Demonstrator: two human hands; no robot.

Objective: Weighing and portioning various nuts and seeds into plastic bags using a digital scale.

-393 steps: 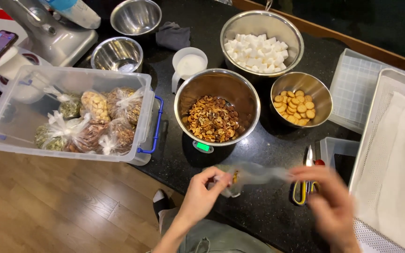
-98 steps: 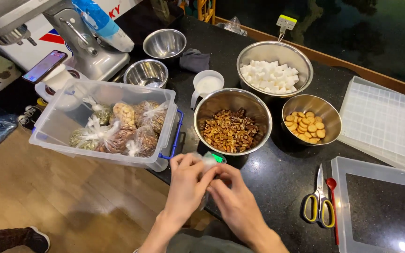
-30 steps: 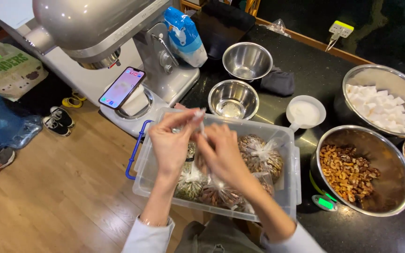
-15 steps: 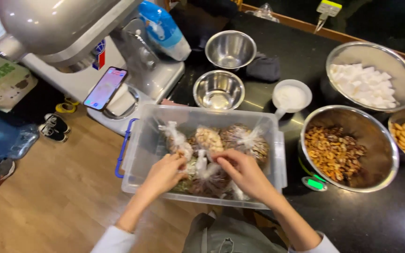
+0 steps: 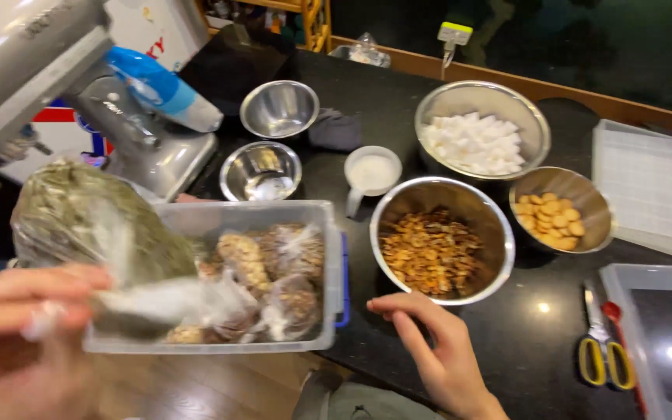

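Dark bench (image 5: 538,342) carries everything: at near left, the left hand (image 5: 21,342) has its fingers (image 5: 36,280) pinched shut on a clear bag of greenish seeds (image 5: 79,222), lifted above the clear plastic bin (image 5: 274,214) of bagged nuts. To the right, the right hand (image 5: 433,350) lies empty, fingers loosely spread on the bench just near of the steel bowl of walnuts (image 5: 441,241).
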